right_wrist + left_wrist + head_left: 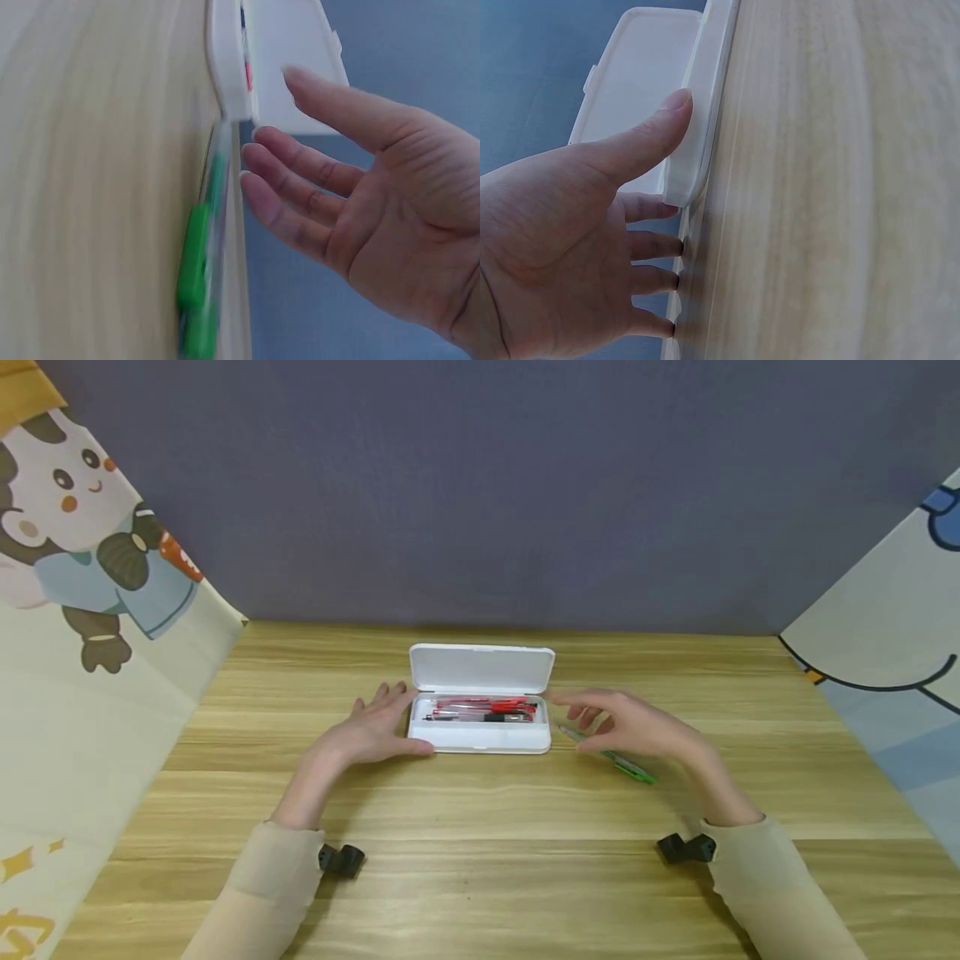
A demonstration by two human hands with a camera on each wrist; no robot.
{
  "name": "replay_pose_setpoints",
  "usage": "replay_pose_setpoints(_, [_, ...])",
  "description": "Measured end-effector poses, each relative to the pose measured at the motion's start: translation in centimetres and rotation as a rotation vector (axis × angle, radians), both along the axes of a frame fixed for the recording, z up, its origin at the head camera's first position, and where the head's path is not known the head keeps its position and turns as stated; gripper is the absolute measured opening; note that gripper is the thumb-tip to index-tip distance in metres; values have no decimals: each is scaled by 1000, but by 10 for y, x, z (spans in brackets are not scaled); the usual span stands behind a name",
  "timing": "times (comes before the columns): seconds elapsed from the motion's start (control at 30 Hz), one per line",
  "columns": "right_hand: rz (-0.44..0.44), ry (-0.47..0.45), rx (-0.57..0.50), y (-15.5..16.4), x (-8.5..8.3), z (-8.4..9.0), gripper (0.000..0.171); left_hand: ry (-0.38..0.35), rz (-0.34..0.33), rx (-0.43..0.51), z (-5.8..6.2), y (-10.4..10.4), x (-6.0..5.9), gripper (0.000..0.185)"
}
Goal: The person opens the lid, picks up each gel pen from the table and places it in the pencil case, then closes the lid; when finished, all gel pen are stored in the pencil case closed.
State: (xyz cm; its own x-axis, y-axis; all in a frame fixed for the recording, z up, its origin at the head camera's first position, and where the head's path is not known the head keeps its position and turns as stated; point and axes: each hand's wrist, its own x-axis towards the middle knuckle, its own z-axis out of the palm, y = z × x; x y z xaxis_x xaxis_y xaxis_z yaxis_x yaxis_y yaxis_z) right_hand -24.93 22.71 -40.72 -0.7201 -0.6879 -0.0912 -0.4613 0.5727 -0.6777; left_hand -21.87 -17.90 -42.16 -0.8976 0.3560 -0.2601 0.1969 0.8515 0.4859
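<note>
A white pencil case [480, 740] stands on the table with its lid [483, 668] raised at the back. Several pens [512, 704] lie inside, some with red caps or clips, one with a black grip. My left hand [371, 733] rests against the case's left end, thumb at the front corner and fingers spread behind. To the right, my right hand [626, 722] hovers with loosely bent fingers, holding nothing, its index fingertip near the case's right end. Below that hand lies a clear pen with a green clip [633, 770], slanting toward the case and partly covered.
The wooden table [465, 852] meets a dark grey-blue wall panel [480, 502] behind the case. Cartoon-printed panels flank it, one at the left [90, 718] and another at the right [862, 618]. Each wrist carries a small black camera mount.
</note>
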Motion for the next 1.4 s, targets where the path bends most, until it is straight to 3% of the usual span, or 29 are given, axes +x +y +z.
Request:
replay_pose_setpoints(0.2, [22, -39, 20, 21, 4, -8, 80, -3, 2, 6, 0, 0, 0, 104])
replay_pose_setpoints(0.43, [39, -25, 78, 31, 7, -7, 81, -4, 3, 6, -1, -1, 0, 104])
replay_pose_setpoints(0.73, [55, -4, 111, 32, 7, -10, 68, -13, 8, 16, 0, 1, 0, 101])
replay_pose_setpoints(1.07, [32, -55, 150, 31, 5, -11, 57, -15, 13, 23, 0, 0, 0, 101])
replay_pose_setpoints(1.4, [5, 40, 121, 34, 5, 2, 49, -13, 15, 18, -1, 1, 1, 102])
